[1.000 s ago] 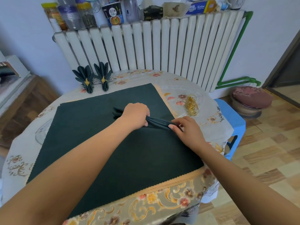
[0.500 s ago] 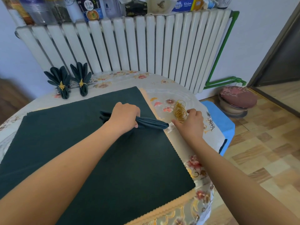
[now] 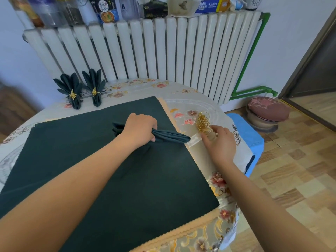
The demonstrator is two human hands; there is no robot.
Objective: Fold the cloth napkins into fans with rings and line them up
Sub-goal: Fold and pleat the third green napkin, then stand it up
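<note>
Fingers (image 3: 153,132) gripping pleated napkin (image 3: 169,136), rings (image 3: 203,122) beside

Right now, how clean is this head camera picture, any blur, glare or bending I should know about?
Head view: mostly sharp at the centre, where the left hand grips the pleated napkin; soft blur along the far left edge; wide-angle bending bows the radiator ribs outward; even daylight, soft shadows under the arms; the gold rings by the right hand glint, with mild sheen on the clear table cover.
</note>
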